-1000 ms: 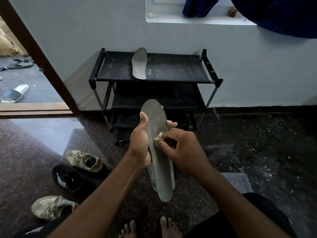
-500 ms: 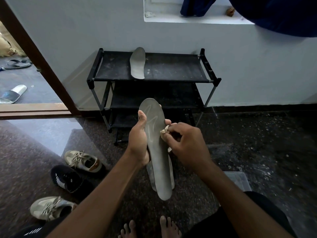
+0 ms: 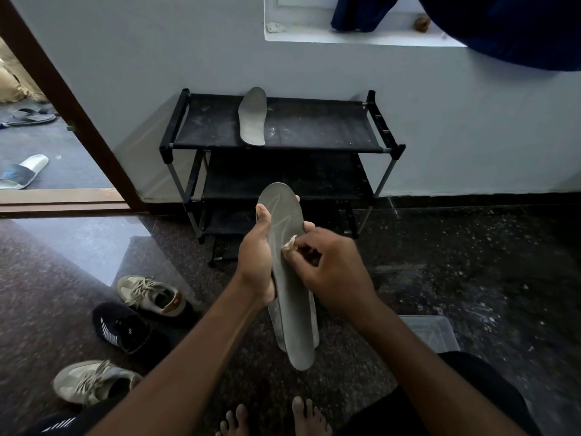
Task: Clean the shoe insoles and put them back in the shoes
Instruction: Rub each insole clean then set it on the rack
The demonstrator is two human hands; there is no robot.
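Two insoles (image 3: 293, 325), apparently: left hand (image 3: 256, 261); cloth (image 3: 288, 245): right hand (image 3: 334, 270).

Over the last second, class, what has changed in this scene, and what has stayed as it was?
The right hand, pinching a small cloth, rubbed slightly up the held insole towards its toe end, then back a little. Nothing was taken or let go. The left hand still grips that insole; the other insole still lies on the rack.
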